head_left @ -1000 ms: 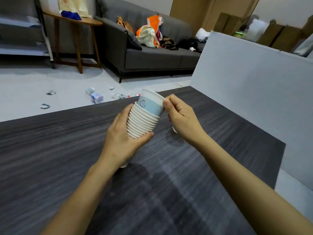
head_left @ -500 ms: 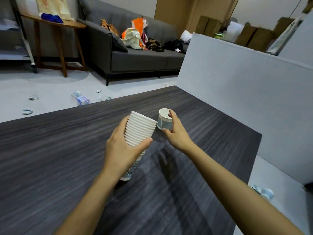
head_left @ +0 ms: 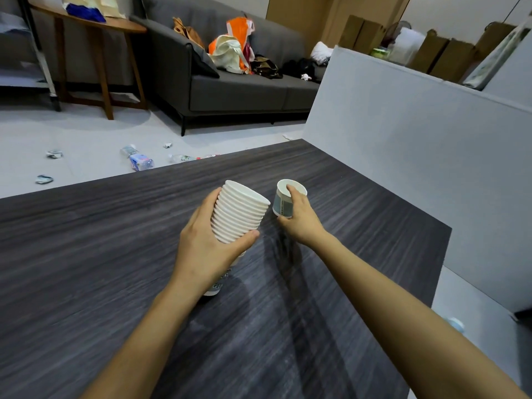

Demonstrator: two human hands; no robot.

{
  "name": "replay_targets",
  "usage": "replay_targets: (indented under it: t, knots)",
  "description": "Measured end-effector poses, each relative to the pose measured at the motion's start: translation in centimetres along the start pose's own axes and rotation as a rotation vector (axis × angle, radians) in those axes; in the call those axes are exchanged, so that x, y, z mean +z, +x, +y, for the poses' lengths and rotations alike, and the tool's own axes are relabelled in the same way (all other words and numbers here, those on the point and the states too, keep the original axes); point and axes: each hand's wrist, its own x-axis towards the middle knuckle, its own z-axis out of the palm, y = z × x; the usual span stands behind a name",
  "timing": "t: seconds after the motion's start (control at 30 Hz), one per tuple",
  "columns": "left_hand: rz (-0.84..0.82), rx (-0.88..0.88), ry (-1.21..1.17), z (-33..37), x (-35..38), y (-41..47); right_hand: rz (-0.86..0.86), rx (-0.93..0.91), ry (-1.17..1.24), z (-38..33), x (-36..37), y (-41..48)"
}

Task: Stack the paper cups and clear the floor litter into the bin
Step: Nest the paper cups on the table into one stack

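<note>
1. Two hands are working above the dark table (head_left: 86, 269), and both have cups in them.
2. The left hand (head_left: 207, 249) is wrapped round the stack (head_left: 239, 214), thumb across the near side and fingers curled behind, gripping the lower rims.
3. The stack leans away and to the right, mouth up. Its bottom end pokes out under the wrist, low over the tabletop, and I cannot tell if it touches.
4. The right hand (head_left: 302, 223) pinches one loose cup (head_left: 283, 201), with a finger hooked over the rim into the mouth and the thumb under its side.
5. That cup is white with a grey-green printed band and is tilted. It sits just beside the top of the stack, to its right, with a narrow gap between them.
6. On the pale floor past the far table edge there is litter: a crushed bottle (head_left: 141, 162) with a blue label, a clear one (head_left: 181, 158) near it, and three crumpled scraps (head_left: 54, 154) scattered to the left.
7. On the floor at the right, past the table's corner, is a small bluish thing (head_left: 456, 323), too blurred to name.
8. Behind all this is a grey sofa (head_left: 244, 93) piled with bags (head_left: 233, 47), with a wooden side table (head_left: 95, 24) to its left.
9. A grey panel (head_left: 403, 139) runs along the table's right side, with cardboard boxes (head_left: 440, 59) behind it.
</note>
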Motion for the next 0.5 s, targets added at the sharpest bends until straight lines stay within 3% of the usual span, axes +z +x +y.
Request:
replay_targets:
  t: [0.07, 0.13, 0.23, 0.33, 0.5]
  knots:
    - [0.001, 0.003, -0.008, 0.0, -0.1, 0.0, 0.056, -0.018, -0.045, 0.0, -0.1, 0.2]
    - [0.0, 0.003, -0.01, 0.0, -0.1, 0.1, 0.217, -0.071, -0.026, -0.3, -0.4, 0.2]
    - [0.006, 0.006, -0.009, -0.1, -0.1, 0.1, 0.38, -0.072, 0.345, -1.8, -1.6, -0.7]
    - [0.006, 0.021, 0.01, -0.1, 0.0, 0.0, 0.392, -0.142, 0.624, -4.1, -3.0, -2.8]
    - [-0.015, 0.085, 0.052, 0.3, 0.1, -0.7, 0.309, -0.358, 0.596, -6.3, -4.3, -6.0]
